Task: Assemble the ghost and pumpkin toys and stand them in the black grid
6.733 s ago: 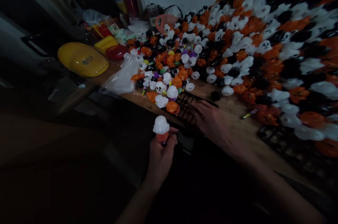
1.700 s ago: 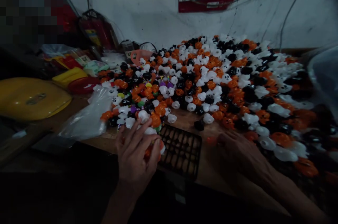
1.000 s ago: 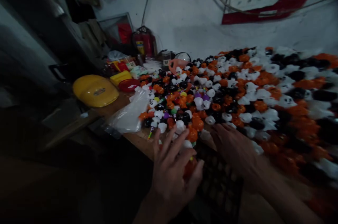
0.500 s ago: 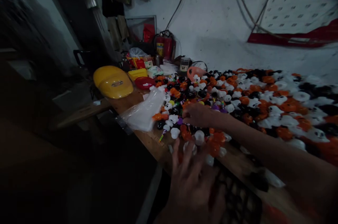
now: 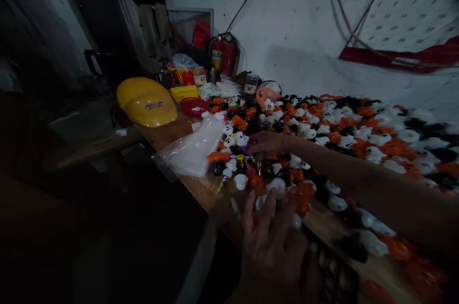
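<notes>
My right hand [image 5: 267,143] reaches in from the right over the pile, its fingers closed at the purple part of a small white ghost-faced toy [image 5: 241,139]. Below it lie thin tubes with striped, coloured filling [image 5: 244,157] and an orange figure [image 5: 218,156]. Nearer to me, my left hand [image 5: 274,234] is slightly blurred, with its fingers spread and nothing gripped. Its fingertips are close to a translucent white cup-like piece [image 5: 278,184] and orange pieces [image 5: 303,194]; whether they touch is unclear.
Black, white and orange plastic figures [image 5: 344,127] cover the wooden table [image 5: 193,194]. Clear plastic bags [image 5: 193,151] lie at its left edge, near a yellow helmet [image 5: 147,103] and a red dish [image 5: 194,106]. Behind stands a fire extinguisher [image 5: 225,55]. A black crate [image 5: 333,266] is in front.
My right hand has moved slightly away from me with the white ghost-faced toy, uncovering striped tubes. My left hand has shifted a little right and down in view. The camera has also turned slightly.
</notes>
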### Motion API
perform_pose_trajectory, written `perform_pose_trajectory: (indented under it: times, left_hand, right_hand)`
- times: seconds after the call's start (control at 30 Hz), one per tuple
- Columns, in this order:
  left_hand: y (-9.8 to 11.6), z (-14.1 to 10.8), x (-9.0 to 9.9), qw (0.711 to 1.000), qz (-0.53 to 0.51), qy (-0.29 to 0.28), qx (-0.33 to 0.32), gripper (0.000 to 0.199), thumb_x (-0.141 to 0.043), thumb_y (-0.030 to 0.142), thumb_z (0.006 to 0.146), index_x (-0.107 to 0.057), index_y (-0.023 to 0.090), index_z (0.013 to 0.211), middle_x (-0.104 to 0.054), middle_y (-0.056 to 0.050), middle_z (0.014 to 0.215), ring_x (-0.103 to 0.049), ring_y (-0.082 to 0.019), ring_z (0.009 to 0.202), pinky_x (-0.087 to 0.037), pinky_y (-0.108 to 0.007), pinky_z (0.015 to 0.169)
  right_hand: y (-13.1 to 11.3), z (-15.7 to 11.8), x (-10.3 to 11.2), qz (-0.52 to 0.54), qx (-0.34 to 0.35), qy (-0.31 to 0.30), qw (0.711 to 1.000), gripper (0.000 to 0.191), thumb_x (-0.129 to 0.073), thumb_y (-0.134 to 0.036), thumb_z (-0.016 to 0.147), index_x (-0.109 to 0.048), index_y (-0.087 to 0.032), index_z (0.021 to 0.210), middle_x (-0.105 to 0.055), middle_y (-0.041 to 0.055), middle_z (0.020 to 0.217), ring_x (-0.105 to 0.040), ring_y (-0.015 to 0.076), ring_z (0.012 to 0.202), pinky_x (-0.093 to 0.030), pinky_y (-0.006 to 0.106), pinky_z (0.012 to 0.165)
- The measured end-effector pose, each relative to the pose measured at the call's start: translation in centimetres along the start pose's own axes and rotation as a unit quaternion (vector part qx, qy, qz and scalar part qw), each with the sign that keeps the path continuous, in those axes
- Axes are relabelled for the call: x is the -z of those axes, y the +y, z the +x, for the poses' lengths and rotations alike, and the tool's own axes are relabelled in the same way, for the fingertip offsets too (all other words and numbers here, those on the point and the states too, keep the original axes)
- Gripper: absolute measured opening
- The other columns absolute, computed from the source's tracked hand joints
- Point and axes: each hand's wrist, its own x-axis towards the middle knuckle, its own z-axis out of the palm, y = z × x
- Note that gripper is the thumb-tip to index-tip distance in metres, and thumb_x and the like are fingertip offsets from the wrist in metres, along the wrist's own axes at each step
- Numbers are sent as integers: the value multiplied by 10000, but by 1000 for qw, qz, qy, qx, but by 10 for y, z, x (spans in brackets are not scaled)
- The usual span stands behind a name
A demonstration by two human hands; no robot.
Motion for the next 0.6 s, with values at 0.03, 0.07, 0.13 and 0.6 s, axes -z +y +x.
perform_pose_trajectory:
  times: [0.03, 0.07, 0.13, 0.6]
  left_hand:
    - [1, 2, 3, 1000, -9, -10, 3, 68, -610, 282, 790, -643, 235, 753, -540, 3, 1356, -421, -300, 1308, -190, -576, 1149]
    - [3, 4, 7, 1000, -16, -24, 7, 72, -597, 275, 792, -649, 231, 770, -529, -4, 1368, -412, -306, 1313, -185, -585, 1145]
    - [7, 9, 15, 998, -26, -58, 14, 96, -572, 253, 804, -662, 220, 803, -542, -28, 1354, -407, -312, 1316, -179, -604, 1135]
    - [12, 19, 21, 986, 8, -166, -4, 187, -469, 223, 866, -656, 219, 872, -578, -29, 1313, -399, -284, 1322, -186, -547, 1126]
  right_hand:
    - [0, -11, 7, 23, 6, 34, 999, 264, -515, -354, 854, -617, -141, 970, -633, -3, 665, -522, 91, 504, -424, 188, 479]
    - [1, -25, 13, 48, 13, 77, 996, 263, -528, -355, 851, -615, -135, 965, -634, -4, 675, -522, 85, 517, -417, 180, 489]
    - [6, -61, 19, 90, 28, 182, 979, 268, -560, -351, 830, -626, -109, 922, -621, -15, 646, -518, 71, 522, -397, 167, 506]
    - [18, -206, -198, 421, -8, 428, 800, 165, -585, -279, 831, -611, -173, 955, -663, 10, 888, -610, 156, 786, -502, 267, 717]
